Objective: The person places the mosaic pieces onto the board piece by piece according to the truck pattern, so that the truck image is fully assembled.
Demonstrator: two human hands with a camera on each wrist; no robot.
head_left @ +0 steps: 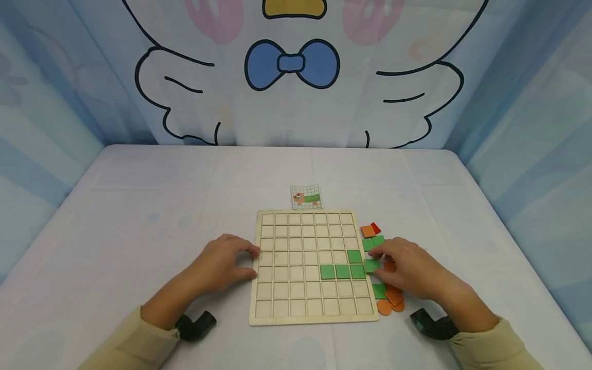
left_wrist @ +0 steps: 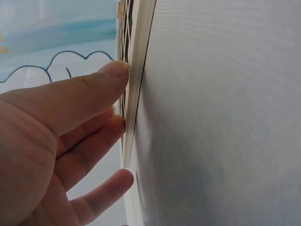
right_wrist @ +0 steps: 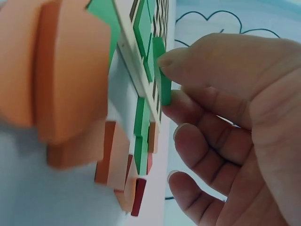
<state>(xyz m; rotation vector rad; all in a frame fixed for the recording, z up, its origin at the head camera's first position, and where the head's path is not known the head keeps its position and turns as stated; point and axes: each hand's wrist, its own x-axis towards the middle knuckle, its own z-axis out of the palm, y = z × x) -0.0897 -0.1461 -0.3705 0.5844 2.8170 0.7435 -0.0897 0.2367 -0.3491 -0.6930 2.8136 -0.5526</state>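
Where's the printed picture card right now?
In the head view, the printed picture card lies on the white table at the grid board's far edge, about midway along it.

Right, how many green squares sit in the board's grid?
4: three green squares side by side at one row's right end, another green square above the rightmost in the head view. None look hidden.

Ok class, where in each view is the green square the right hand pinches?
Head: green square, right of centre, at the edge of the wooden board.
Left wrist: not shown.
Right wrist: green square, above centre, seen nearly edge-on.
Shared landmark: the wooden board, in all three.
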